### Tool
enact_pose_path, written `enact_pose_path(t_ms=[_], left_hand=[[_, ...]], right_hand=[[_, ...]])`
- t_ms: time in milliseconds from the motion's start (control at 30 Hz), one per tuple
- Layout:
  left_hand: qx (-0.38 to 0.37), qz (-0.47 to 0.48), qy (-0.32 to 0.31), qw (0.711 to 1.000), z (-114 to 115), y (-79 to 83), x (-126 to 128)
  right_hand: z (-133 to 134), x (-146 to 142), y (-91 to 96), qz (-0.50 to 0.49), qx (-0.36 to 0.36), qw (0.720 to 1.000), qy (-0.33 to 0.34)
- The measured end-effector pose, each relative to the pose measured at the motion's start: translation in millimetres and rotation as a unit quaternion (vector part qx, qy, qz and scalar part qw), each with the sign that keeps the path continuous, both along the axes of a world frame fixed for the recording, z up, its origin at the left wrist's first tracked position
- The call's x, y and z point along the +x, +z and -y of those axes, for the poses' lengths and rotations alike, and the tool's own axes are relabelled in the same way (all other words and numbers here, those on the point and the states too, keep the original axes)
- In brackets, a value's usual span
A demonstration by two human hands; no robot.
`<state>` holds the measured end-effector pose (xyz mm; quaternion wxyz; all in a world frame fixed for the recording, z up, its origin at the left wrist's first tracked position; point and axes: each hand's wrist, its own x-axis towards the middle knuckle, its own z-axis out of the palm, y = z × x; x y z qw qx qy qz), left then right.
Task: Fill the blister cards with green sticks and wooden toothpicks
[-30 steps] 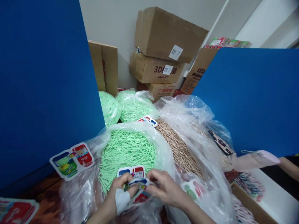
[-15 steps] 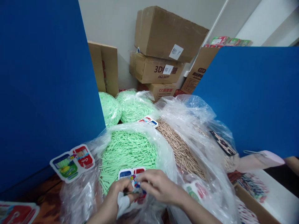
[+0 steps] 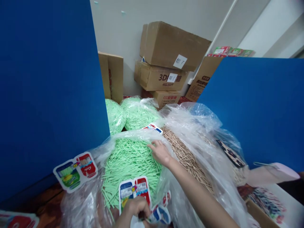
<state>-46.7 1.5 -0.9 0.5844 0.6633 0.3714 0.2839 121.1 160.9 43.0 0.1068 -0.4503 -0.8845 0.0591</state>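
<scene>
My left hand (image 3: 137,209) is low in the middle, its fingers curled round a printed candy packet (image 3: 135,186) with blue and red panels. Beside that hand a curved printed piece (image 3: 161,214) sticks out; whether it belongs to the same packet I cannot tell. My right hand (image 3: 161,152) reaches over the right edge of a heap of thin green candy sticks (image 3: 130,158), fingers stretched out and somewhat blurred, with nothing visible in them. Clear plastic bag film (image 3: 133,134) surrounds the heap.
Brown sticks (image 3: 185,155) fill a bag on the right. Another printed packet (image 3: 76,171) lies left. Tied bags of green sticks (image 3: 140,114) and stacked cardboard boxes (image 3: 163,74) are behind. Blue panels (image 3: 52,79) flank both sides. A pink-and-clear scoop-like item (image 3: 273,174) lies right.
My right hand has left the packet and moved forward to the green sticks. My left hand keeps the packet, now lower in view. The camera view has tilted up slightly.
</scene>
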Motion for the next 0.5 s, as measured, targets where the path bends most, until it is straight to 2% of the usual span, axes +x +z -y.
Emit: enact_pose_path(t_ms=[267,367,500], left_hand=[[-0.015,0.02,-0.044,0.999,-2,-8.1,-5],[-0.023,0.023,-0.046,0.998,-4,-13.2,-5],[-0.025,0.018,-0.01,0.999,0,-16.8,-4]], right_hand=[[-5,-9,-0.3,0.108,0.002,0.994,0.013],[-6,-8,-4.0,0.103,-0.005,0.995,0.015],[-7,-9,-7.8,0.049,-0.027,0.998,0.021]])
